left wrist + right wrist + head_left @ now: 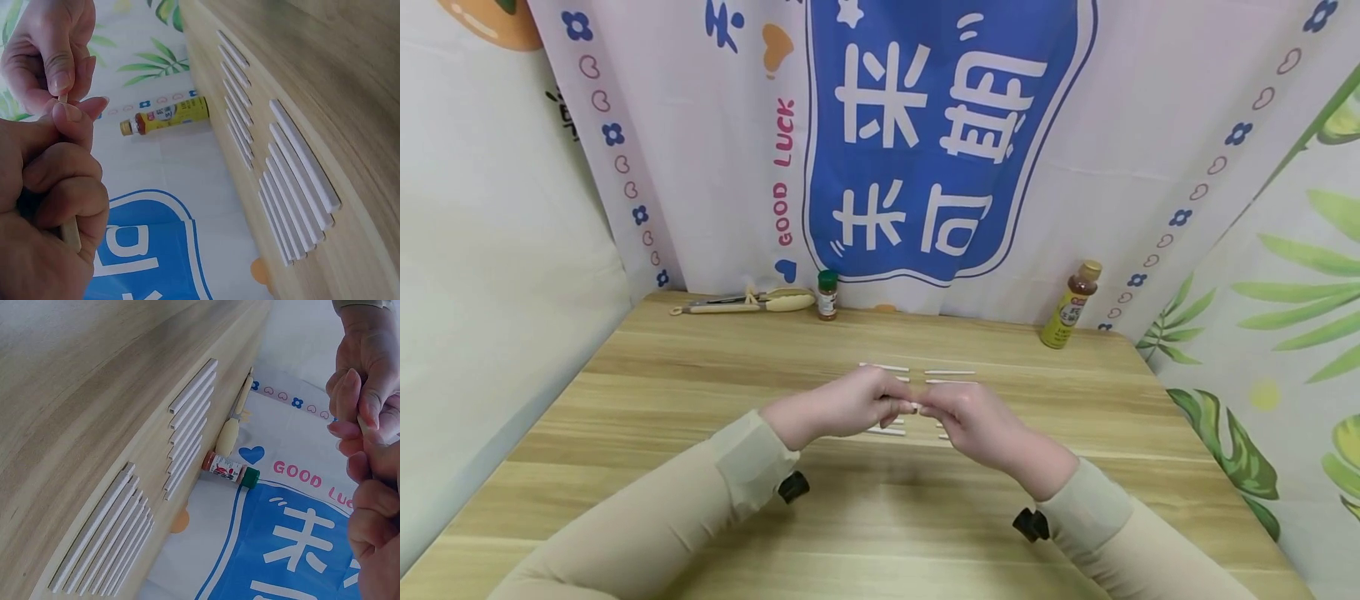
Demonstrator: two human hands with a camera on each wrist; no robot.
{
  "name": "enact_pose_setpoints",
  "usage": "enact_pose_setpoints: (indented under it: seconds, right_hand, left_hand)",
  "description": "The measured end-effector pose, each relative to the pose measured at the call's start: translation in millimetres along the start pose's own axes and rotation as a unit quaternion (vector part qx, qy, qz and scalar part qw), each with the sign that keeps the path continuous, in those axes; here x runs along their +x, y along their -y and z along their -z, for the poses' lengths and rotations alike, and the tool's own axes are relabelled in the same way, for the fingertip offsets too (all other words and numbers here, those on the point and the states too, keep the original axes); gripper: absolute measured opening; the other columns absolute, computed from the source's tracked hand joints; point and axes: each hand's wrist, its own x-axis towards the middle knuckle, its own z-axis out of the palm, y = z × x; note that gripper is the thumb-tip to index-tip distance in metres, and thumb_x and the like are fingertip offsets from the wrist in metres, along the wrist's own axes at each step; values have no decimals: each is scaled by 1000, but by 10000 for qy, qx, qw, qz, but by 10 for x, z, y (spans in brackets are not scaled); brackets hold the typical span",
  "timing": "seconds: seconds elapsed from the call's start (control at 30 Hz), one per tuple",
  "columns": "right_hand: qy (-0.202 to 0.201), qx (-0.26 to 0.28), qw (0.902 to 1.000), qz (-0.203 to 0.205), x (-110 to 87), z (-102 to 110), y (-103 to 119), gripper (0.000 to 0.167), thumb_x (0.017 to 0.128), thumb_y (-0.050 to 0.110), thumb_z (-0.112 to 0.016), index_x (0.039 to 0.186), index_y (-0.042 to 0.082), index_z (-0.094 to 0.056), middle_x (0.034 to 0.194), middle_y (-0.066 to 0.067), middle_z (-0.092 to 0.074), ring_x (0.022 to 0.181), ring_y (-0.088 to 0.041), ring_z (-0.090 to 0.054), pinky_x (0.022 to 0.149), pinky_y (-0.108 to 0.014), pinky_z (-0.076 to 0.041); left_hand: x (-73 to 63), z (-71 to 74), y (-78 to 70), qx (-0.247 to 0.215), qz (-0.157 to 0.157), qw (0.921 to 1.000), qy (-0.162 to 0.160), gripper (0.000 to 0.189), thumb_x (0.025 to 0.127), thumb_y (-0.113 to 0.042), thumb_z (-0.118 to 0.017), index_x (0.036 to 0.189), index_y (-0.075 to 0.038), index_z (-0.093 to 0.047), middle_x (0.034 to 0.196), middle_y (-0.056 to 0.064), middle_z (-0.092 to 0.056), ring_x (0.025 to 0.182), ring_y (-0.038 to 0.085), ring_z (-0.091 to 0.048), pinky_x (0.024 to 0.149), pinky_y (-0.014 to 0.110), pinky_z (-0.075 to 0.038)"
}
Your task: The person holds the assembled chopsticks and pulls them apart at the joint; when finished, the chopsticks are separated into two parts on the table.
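Note:
Above the table, my left hand and right hand meet, fingertips nearly touching. Between them both pinch a thin pale stick, mostly hidden by the fingers. In the left wrist view one end of the stick shows below the curled fingers of the left hand; a short bit shows between the thumbs. From the right wrist, the right hand is seen curled round the same stick. Under the hands lie two groups of white sticks, a left group and a right group, each in parallel rows.
At the back left of the wooden table lie tongs, beside a small green-capped spice bottle. A yellow-labelled bottle stands at the back right. A printed cloth hangs behind the table.

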Motion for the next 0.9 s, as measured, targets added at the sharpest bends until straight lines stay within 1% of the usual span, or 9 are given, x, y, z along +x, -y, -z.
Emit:
enact_pose_setpoints:
  seconds: [0.2, 0.33, 0.43, 0.6, 0.67, 0.73, 0.77, 0.83, 0.9]
  right_hand:
    - [-21, -41, 9999, 142, -20, 14, 33, 18, 88, -5, -68, 101, 7, -73, 91, -1, -71, 80, -10, -65, 67, -25, -53]
    - [36, -9, 9999, 115, -36, 22, 54, 16, 89, -4, -68, 99, 7, -72, 87, 0, -69, 74, -7, -60, 63, -24, -49]
    - [63, -15, 9999, 134, -45, 26, 66, 16, 90, -4, -67, 100, 8, -72, 86, 0, -69, 72, -7, -58, 61, -24, -48]
    - [2, -42, 9993, 368, -60, 34, 70, 21, 87, -8, -68, 102, 5, -73, 90, -2, -71, 79, -13, -65, 67, -25, -52]
    - [-23, 145, 9992, 379, -82, 56, 49, 28, 85, -13, -66, 108, 2, -72, 96, -6, -72, 85, -17, -68, 73, -26, -54]
    - [-113, 298, 9991, 266, -133, 101, 7, 33, 84, -16, -65, 112, -1, -71, 100, -9, -73, 88, -19, -69, 75, -28, -55]
    - [-165, 333, 9992, 163, -162, 133, -15, 35, 83, -18, -65, 114, -2, -71, 102, -10, -73, 89, -20, -69, 76, -30, -55]
    - [-231, 341, 9990, -170, -221, 210, -60, 37, 84, -18, -64, 117, -2, -69, 105, -11, -72, 92, -21, -69, 78, -32, -55]
    - [-187, 237, 9979, -579, -268, 272, -100, 28, 88, -12, -64, 114, -2, -69, 94, -8, -72, 80, -17, -68, 69, -31, -55]
  left_hand:
    - [-35, -11, -32, -347, 30, 9994, 61, 16, 100, -10, -57, 98, -8, -72, 62, -4, -52, 56, 7, -46, 56, 25, -40]
    - [-58, -18, -58, -486, 47, 9988, 58, 16, 100, -9, -57, 97, -7, -73, 60, -4, -51, 55, 6, -45, 57, 25, -40]
    - [-72, -26, -67, -581, 51, 9983, 57, 16, 100, -8, -57, 94, -6, -72, 59, -4, -51, 54, 7, -44, 58, 25, -39]
    - [-82, -39, -64, -691, -34, 9975, 126, 16, 99, -8, -58, 91, -5, -71, 60, -5, -51, 56, 7, -45, 58, 25, -39]
    - [-111, -11, -45, -753, -34, 9971, 114, 17, 100, -8, -57, 98, -4, -73, 62, -4, -53, 57, 8, -47, 57, 25, -41]
    - [-172, 46, -1, -785, 50, 9969, -32, 20, 101, -7, -55, 107, -3, -73, 63, -2, -53, 57, 10, -46, 55, 25, -40]
    - [-212, 86, 18, -786, 139, 9967, -127, 22, 101, -7, -54, 113, -3, -72, 64, -1, -53, 56, 12, -44, 53, 25, -39]
    - [-290, 168, 50, -687, 404, 9963, -329, 28, 103, -5, -50, 124, -2, -67, 67, 1, -54, 55, 13, -40, 52, 27, -37]
    - [-340, 218, 69, -443, 644, 9962, -372, 31, 104, -4, -45, 130, -1, -62, 72, 1, -54, 57, 13, -39, 55, 28, -37]
